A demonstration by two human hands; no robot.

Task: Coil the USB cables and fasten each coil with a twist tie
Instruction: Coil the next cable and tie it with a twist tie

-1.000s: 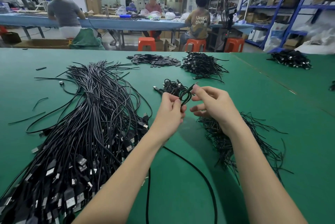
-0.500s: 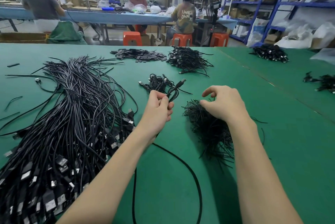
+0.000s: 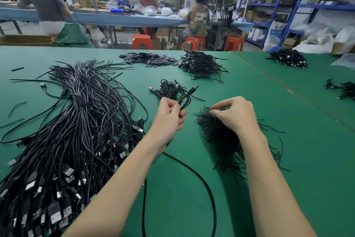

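My left hand [image 3: 169,119] gripped the half-wound cable [image 3: 185,100] between thumb and fingers, its loops and plug sticking up just beyond my knuckles, while the rest of it trailed down under my wrist and lay in a wide curve on the near part of the green table [image 3: 307,121]. My right hand [image 3: 233,115] was over the pile of twist ties [image 3: 221,136] to the right, fingertips pinching at the far edge of the pile; I could not tell whether a single tie was caught.

The cable looked light and springy, so I judged the loops would fan open unless I kept them pinched at the middle, where the tie should go. The ties looked thin, wiry and tangled together, so one would be best taken by its end and drawn out sideways.

The big heap of loose cables [image 3: 73,131] lay to my left, and a small cluster of finished coils [image 3: 169,88] sat just beyond my left hand.
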